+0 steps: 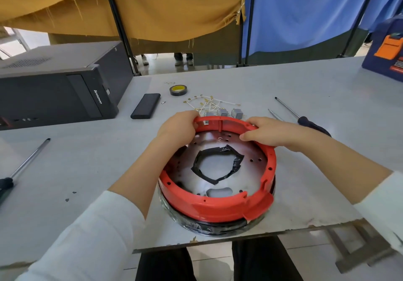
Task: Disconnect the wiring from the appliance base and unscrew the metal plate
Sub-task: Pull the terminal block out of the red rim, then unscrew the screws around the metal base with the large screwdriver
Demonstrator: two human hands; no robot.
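On the grey table (283, 89), both hands grip the red base (216, 206) at its far rim: left hand (177, 128), right hand (269, 131); the base looks stiff and light.

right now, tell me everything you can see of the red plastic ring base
The round red plastic ring base sits near the front edge of the grey table, on a black-wrapped lower rim. Its wall carries small holes and tabs. Inside lies a pale perforated metal plate whose central opening is edged with black tape. Both hands grip its far rim: left hand, right hand.
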